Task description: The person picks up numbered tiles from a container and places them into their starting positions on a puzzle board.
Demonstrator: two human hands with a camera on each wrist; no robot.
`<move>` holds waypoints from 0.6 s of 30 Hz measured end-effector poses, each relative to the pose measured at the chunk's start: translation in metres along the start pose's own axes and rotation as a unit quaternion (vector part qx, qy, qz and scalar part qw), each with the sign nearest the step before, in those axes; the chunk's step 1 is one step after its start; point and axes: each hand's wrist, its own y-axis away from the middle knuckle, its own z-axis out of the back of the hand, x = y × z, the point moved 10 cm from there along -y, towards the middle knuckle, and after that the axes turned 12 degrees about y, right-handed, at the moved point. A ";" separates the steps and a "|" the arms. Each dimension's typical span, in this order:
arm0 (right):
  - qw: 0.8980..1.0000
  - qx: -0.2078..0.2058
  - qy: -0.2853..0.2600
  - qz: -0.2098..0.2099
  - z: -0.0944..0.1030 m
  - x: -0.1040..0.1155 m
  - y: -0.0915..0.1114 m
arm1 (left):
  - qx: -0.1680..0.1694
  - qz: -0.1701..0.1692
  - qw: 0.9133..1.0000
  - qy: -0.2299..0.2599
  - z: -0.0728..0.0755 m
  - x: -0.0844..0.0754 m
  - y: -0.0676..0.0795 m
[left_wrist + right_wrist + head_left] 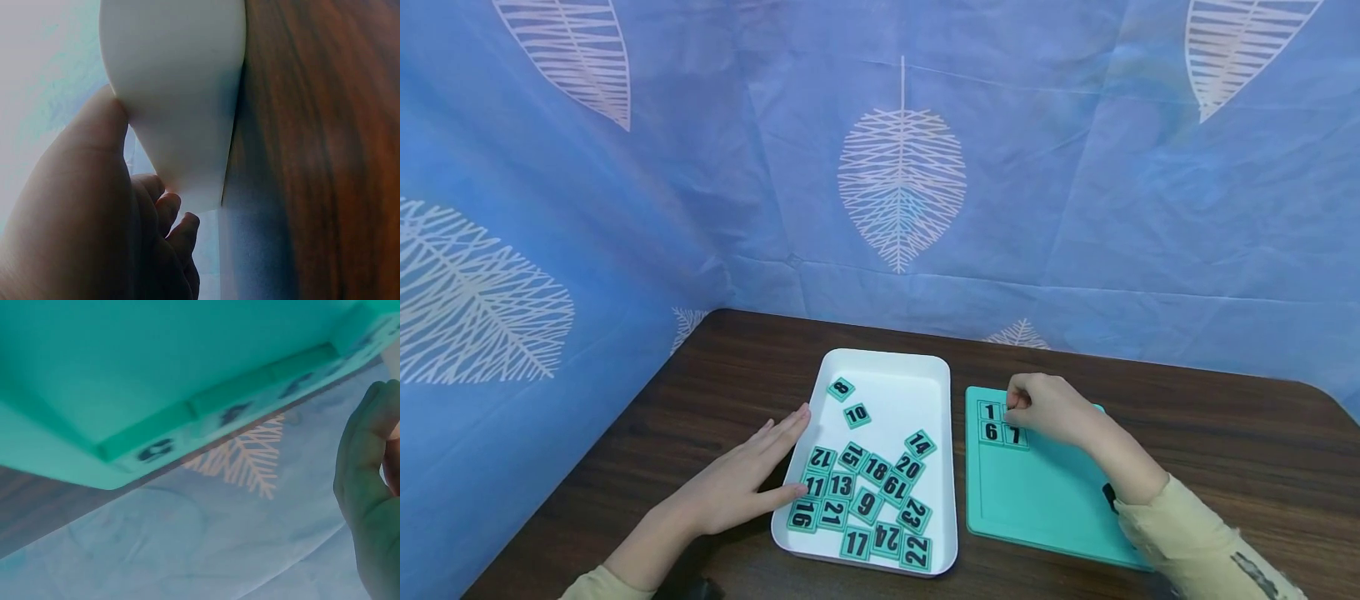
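Observation:
My left hand (745, 479) lies at the left side of a white tray (891, 367), its fingers stretched along the rim and its thumb reaching over the edge by the 11 tile (815, 485). In the left wrist view the thumb and fingertips touch the tray wall (181, 81). My right hand (1054, 407) is over the upper part of a teal board (1045, 500), fingers bent together at the top of the 7 tile (1016, 437), which they seem to pinch. Beside it lie the 1 tile (990, 412) and 6 tile (991, 432). The hand hides the rest of the top row.
Several loose teal number tiles lie in the tray, most toward its near end; the 8 tile (841, 388) and 10 tile (857, 416) are farther up. Tray and board stand side by side on a dark wooden table (760, 350). A blue leaf-patterned cloth (1037, 208) hangs behind.

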 end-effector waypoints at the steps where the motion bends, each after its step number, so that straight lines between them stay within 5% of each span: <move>1: 1.000 -0.004 -0.001 0.001 0.002 0.003 -0.002 | -0.001 0.001 1.000 0.000 0.000 0.000 0.000; 11: 0.999 -0.022 -0.024 0.040 0.007 0.047 -0.030 | -0.001 0.012 1.000 -0.003 0.000 0.004 0.000; 18: 0.996 0.011 -0.015 0.088 -0.006 0.087 -0.058 | 0.001 0.010 1.000 0.000 0.001 0.005 0.000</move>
